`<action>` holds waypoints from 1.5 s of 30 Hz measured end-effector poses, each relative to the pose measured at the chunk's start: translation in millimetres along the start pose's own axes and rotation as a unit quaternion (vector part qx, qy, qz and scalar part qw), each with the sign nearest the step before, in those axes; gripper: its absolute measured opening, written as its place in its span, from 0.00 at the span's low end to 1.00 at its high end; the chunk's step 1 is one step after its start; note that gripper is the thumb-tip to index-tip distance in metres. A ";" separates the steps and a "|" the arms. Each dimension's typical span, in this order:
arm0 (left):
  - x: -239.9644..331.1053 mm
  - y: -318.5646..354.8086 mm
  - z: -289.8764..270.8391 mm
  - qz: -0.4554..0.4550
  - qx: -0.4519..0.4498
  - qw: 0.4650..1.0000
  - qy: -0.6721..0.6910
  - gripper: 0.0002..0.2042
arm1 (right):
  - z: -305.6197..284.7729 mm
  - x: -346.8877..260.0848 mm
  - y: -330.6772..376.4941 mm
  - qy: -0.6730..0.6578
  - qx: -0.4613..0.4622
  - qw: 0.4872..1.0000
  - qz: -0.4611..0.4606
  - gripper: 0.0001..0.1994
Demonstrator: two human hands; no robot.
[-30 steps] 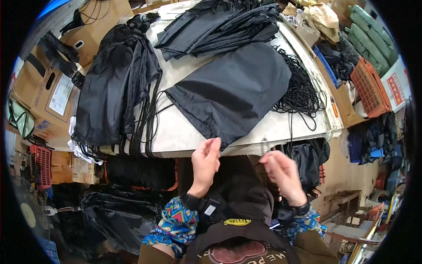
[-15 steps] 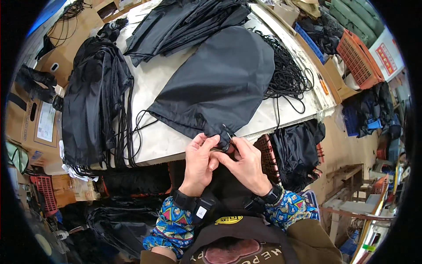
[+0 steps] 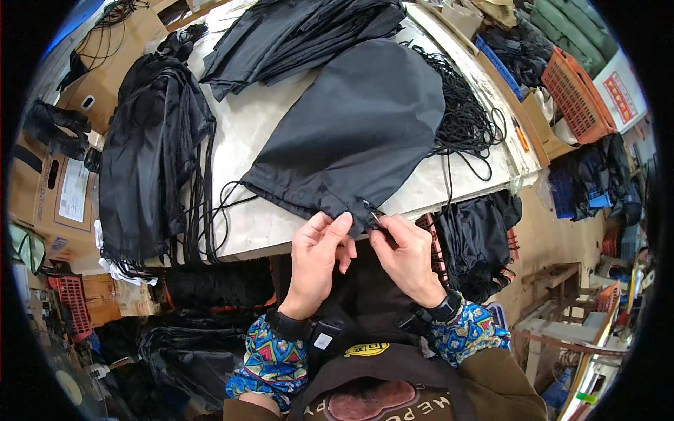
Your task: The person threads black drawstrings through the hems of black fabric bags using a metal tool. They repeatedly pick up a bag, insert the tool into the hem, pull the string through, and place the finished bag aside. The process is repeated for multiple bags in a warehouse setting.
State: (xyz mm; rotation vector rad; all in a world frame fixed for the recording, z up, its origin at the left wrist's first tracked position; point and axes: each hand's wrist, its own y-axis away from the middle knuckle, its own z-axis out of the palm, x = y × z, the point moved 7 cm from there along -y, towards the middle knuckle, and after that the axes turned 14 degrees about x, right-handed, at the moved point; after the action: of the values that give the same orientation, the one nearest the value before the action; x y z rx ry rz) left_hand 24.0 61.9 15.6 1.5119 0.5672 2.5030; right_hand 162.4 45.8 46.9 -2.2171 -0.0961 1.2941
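A black fabric bag (image 3: 358, 119), which looks like a drawstring bag, lies flat on the white-topped table (image 3: 246, 130) with its near corner over the front edge. My left hand (image 3: 314, 256) pinches the bag's gathered edge between thumb and fingers. Just right of it, my right hand (image 3: 411, 256) is closed on a thin metal needle-like tool (image 3: 374, 215), whose tip is at the bag's hem. The tool's lower end is hidden by my fingers. A loop of black cord (image 3: 225, 207) extends from the bag's left corner.
Black bags with hanging cords (image 3: 151, 161) drape at the table's left. More stacked black bags (image 3: 302, 42) lie at the far side, beside a tangled cord heap (image 3: 467, 116). Below the right edge stands a filled basket (image 3: 477, 238). A cardboard box (image 3: 45, 203) is at left.
My hands have moved apart, the right one shifting rightward from beside the left. The bag has slid slightly right. More of its hem between my hands now shows.
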 end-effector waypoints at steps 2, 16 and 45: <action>-2.5 -0.5 -0.4 -0.030 0.002 0.999 0.042 0.09 | -0.6 -0.5 -1.2 -0.002 0.004 1.000 0.009 0.06; -9.2 -5.5 3.0 0.039 0.090 0.993 0.065 0.10 | -19.7 -40.2 8.9 0.219 -0.095 0.963 -0.124 0.04; 6.7 -31.9 -12.2 0.032 0.062 0.994 0.082 0.15 | -83.3 -26.2 -13.4 0.169 -0.236 0.952 -0.094 0.11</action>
State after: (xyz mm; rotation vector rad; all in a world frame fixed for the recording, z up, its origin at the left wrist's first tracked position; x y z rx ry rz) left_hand 8.3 90.4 3.2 1.3928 0.7221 2.7062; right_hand 219.8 12.3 105.2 -2.7196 -0.5206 0.8299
